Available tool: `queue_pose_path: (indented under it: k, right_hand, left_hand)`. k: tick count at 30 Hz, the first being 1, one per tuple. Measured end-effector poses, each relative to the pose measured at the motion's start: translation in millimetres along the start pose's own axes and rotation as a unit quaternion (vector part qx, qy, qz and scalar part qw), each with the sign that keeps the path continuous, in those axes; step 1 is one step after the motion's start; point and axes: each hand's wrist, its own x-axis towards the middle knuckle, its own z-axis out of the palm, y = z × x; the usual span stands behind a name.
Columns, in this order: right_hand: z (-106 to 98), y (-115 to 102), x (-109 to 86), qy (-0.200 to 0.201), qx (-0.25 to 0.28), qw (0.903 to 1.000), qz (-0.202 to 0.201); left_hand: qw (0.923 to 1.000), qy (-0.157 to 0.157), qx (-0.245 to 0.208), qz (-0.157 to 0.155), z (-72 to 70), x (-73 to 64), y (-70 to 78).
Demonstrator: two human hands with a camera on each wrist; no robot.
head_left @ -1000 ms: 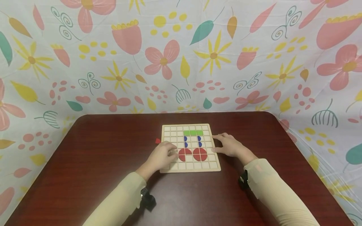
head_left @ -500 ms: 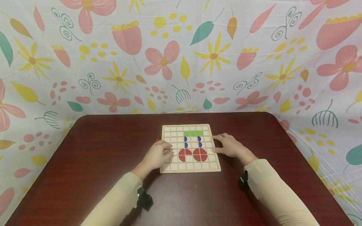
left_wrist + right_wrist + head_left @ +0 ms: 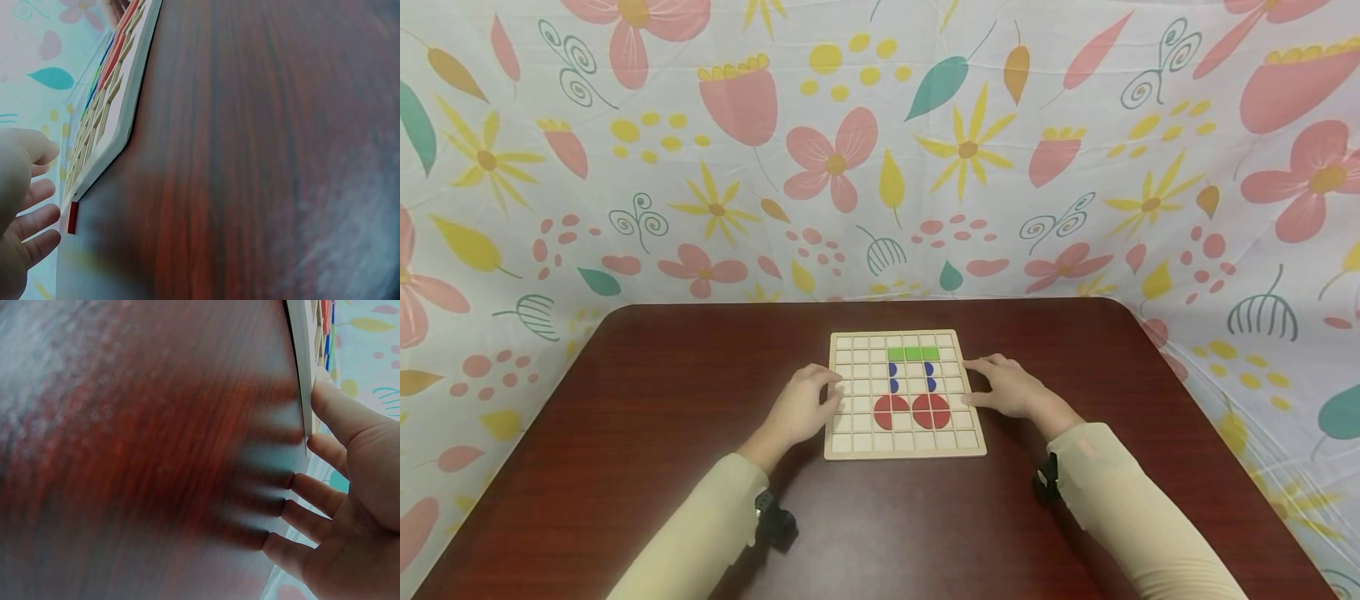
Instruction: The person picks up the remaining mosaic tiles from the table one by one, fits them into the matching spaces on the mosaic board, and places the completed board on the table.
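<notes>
A square wooden grid board (image 3: 842,446) lies on the table. Set in its cells are green squares (image 3: 913,354), blue half-circle pieces (image 3: 929,385) and red quarter-circles; four-part red disc (image 3: 931,412) stands right of a three-part red shape (image 3: 887,405) whose lower-right cell is pale. My left hand (image 3: 801,407) hovers at the board's left edge, fingers loosely bent and holding nothing. In the left wrist view a red piece (image 3: 72,217) lies beside the board's corner near those fingers; the hand hides it in the head view. My right hand (image 3: 1011,389) touches the right rim with spread fingers and thumb.
The dark reddish-brown table (image 3: 625,467) extends around the board. Behind it hangs a flower-printed cloth (image 3: 880,150). A black wrist camera (image 3: 777,523) sits on the left sleeve, another black camera (image 3: 1047,479) on the right one.
My left hand has moved left, from over the board's cells to its left edge, covering the red piece in the head view. The right hand and the board stay put.
</notes>
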Motion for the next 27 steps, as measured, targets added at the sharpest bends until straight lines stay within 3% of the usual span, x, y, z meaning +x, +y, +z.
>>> queue_pose_path:
  k: [9, 16, 27]
  right_hand:
    - [0, 0, -0.7, 0.000, 0.002, 1.0000, 0.003]
    - [0, 0, -1.0, 0.000, 0.004, 1.0000, 0.001]
    - [-1, 0, -0.7, -0.002, 0.001, 1.0000, 0.001]
  left_hand:
    - [0.9999, 0.012, 0.008, -0.007, -4.9, 2.1, -6.7]
    - [0.9981, -0.005, 0.049, -0.038, -5.4, 6.2, -11.4]
    - [0.9912, -0.052, 0.105, -0.061, -3.4, 9.8, -16.7]
